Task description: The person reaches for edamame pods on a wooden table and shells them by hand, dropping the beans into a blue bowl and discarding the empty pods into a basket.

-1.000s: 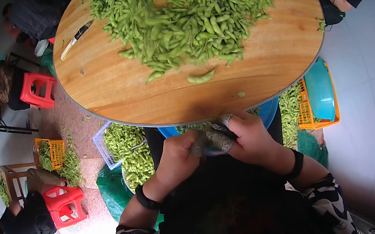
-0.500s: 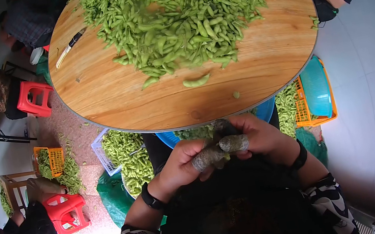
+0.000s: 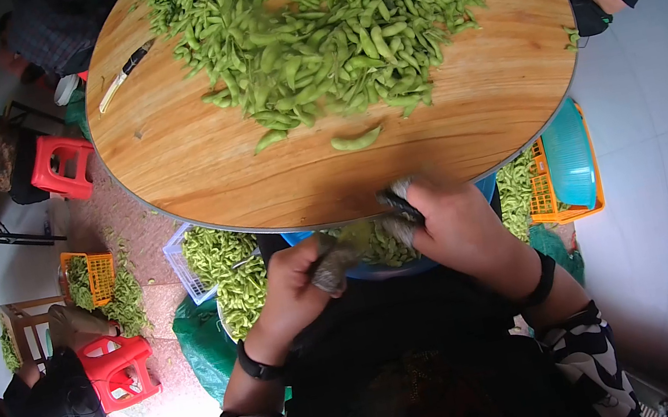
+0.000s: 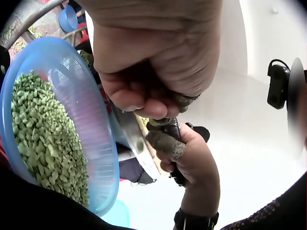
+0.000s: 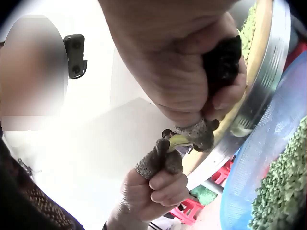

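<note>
Soybean pod [image 5: 178, 143] is held in the space between the two hands, in front of the near rim of the wooden table [image 3: 238, 172]. By the left hand [image 3: 294, 287] it is pinched between thumb and forefinger, both wrapped in grey finger covers [image 5: 149, 163]. By the curled fingers of the right hand [image 3: 461, 217] a black object [image 5: 223, 62] is gripped, too poorly shown to be named; the covered right thumb is set at the pod's other end.

Half a second earlier the thumbs are seen together; now, in the head view, the hands are parted, the right one shifted up toward the table rim, and more of the blue basin's shelled beans [image 4: 48, 153] is uncovered between them. The lone pod [image 3: 358, 140] on the table is left unmoved.

In the right wrist view the pinched pod is laid nearly crosswise, its long axis directed from left fingertips to right thumb; which end bears the stem cannot be told.
</note>
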Available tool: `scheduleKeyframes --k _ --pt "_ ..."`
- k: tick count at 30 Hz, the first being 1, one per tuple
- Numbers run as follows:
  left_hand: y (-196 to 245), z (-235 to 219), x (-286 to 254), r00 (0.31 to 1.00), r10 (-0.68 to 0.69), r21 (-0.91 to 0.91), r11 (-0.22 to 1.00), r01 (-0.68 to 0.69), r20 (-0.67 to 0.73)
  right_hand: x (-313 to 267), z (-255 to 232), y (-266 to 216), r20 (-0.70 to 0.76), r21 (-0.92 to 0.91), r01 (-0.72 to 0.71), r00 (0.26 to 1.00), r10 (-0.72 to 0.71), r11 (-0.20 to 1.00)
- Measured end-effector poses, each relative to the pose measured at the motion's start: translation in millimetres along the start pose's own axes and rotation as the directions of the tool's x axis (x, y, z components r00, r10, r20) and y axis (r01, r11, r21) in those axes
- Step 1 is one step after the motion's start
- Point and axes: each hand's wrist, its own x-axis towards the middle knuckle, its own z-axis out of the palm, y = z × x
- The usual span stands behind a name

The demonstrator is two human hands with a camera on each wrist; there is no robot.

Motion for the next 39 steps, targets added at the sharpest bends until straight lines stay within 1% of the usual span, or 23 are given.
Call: scheduleKeyframes --k 1,3,5,7,9,11,12,14,15,17,18,19,20,21,23,25,28,34,35,36,37,38,39 --pt "-1 -8 -6 1.0 -0.003 0.002 1.0 0.003 -0.001 10 4 1 -0.044 -0.024 -0.004 0.999 0.003 1.0" --pt "-3 -27 -22 0.982 0.006 -0.022 1.0 -0.011 -0.186 33 15 4 -0.09 -0.045 -0.01 0.996 0.006 0.999" --pt "-1 -47 -41 0.915 -0.045 0.072 0.994 0.08 -0.4 55 31 9 -0.147 -0.197 -0.037 0.989 0.008 0.98" --pt "-9 -75 -58 0.829 -0.06 0.276 0.928 0.252 -0.556 67 40 10 -0.12 -0.247 -0.087 0.991 0.059 0.965" --pt "-8 -88 -62 0.751 0.113 0.617 0.654 0.437 -0.651 73 38 2 -0.087 -0.299 -0.123 0.991 0.102 0.946" --pt "0 -85 -60 0.669 0.177 0.678 0.376 0.632 -0.722 73 25 -6 0.122 -0.272 -0.176 0.969 0.216 0.946" --pt "-1 -80 -57 0.664 0.18 0.674 0.378 0.635 -0.726 69 25 -6 0.124 -0.274 -0.169 0.97 0.209 0.947" --pt "-3 -66 -48 0.647 0.492 0.808 0.435 0.397 -0.582 56 24 -6 -0.093 -0.27 -0.052 0.995 0.027 0.962" --pt "6 -48 -38 0.698 0.455 0.782 0.571 0.248 -0.553 51 25 -5 -0.089 -0.274 -0.05 0.996 0.026 0.961" --pt "8 -21 -21 0.858 0.279 0.549 0.836 0.004 -0.432 42 27 -3 -0.224 0.071 0.067 0.973 -0.049 0.995" --pt "12 -9 -6 0.904 0.322 0.503 0.852 -0.146 -0.283 35 27 -2 -0.143 0.255 0.005 0.989 0.032 0.967" --pt "10 -1 2 0.967 0.193 0.373 0.92 -0.119 -0.168 29 26 -4 -0.144 0.248 0.006 0.989 0.03 0.969" --pt "11 8 6 0.987 0.115 0.178 0.979 -0.094 -0.108 24 25 -5 -0.073 0.389 -0.07 0.992 0.106 0.919" --pt "9 12 9 0.988 0.117 0.174 0.98 -0.098 -0.104 19 24 -6 0.008 0.516 -0.151 0.985 0.172 0.843" --pt "4 17 16 1.0 0.028 0.091 0.996 -0.027 -0.01 10 17 -5 0.054 0.565 -0.185 0.981 0.188 0.804" --pt "7 18 18 1.0 0.01 0.011 1.0 -0.01 -0.015 1 10 -3 0.153 0.661 -0.245 0.969 0.192 0.71" --pt "6 19 17 0.999 -0.024 -0.13 0.991 0.02 -0.027 -17 15 4 0.179 0.673 -0.182 0.981 0.08 0.717" --pt "3 21 17 0.998 0.04 -0.023 0.999 -0.042 -0.057 -14 14 0 0.182 0.647 -0.145 0.983 0.034 0.749" --pt "8 19 16 0.988 0.147 0.222 0.966 -0.132 -0.052 -14 15 -1 0.182 0.648 -0.145 0.983 0.033 0.748" --pt "10 19 15 0.969 0.247 0.452 0.867 -0.212 -0.019 -14 16 -2 0.19 0.651 -0.17 0.98 0.059 0.74" --pt "7 20 14 0.969 0.245 0.452 0.867 -0.211 -0.017 -14 17 -3 0.197 0.654 -0.196 0.977 0.085 0.731" --pt "0 21 12 0.952 0.305 0.589 0.768 -0.25 0.007 -15 25 1 0.198 0.655 -0.199 0.976 0.088 0.729" --pt "-6 22 10 0.933 0.358 0.71 0.647 -0.279 0.041 -14 35 5 0.067 0.617 -0.054 0.998 0.016 0.785"
